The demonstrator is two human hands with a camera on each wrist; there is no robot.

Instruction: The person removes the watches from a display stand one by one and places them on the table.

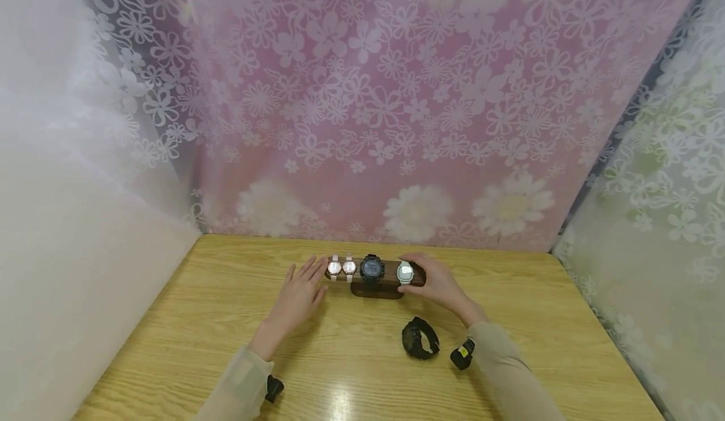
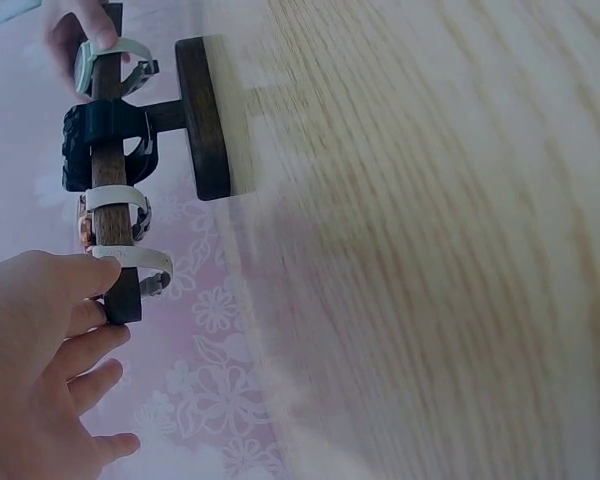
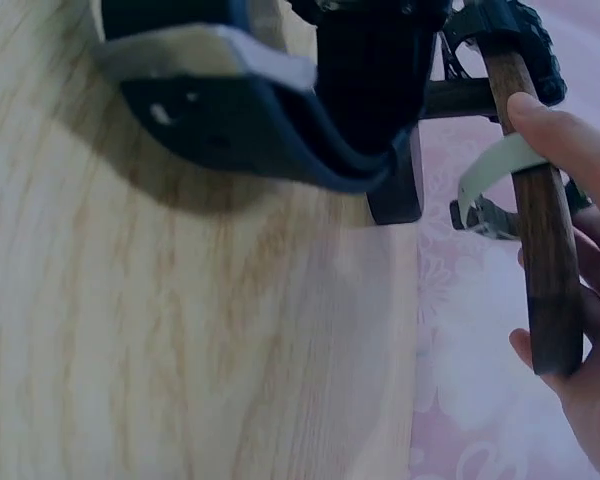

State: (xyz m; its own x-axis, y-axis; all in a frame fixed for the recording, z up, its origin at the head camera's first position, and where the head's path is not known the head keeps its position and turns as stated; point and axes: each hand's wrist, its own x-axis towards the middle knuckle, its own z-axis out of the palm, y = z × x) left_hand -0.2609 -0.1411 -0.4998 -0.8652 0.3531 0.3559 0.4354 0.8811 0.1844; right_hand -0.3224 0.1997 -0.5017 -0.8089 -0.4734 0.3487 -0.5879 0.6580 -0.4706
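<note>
A dark wooden watch stand (image 1: 391, 274) with a horizontal bar carries several watches. Two small watches with pale straps (image 1: 342, 269) sit at its left, a chunky black watch (image 1: 372, 269) near the middle, and a mint-green square watch (image 1: 405, 273) toward the right. My left hand (image 1: 296, 296) holds the bar's left end, its thumb against the outermost white strap (image 2: 115, 257) and other fingers spread. At the right end my right hand (image 1: 440, 284) grips the mint-green watch round the bar, thumb beside the strap (image 3: 502, 165) and fingers behind.
Another black watch (image 1: 420, 338) lies on the wooden table (image 1: 340, 345) in front of the stand, near my right forearm. Behind the table hangs a pink floral curtain (image 1: 351, 125). Pale covers flank both sides.
</note>
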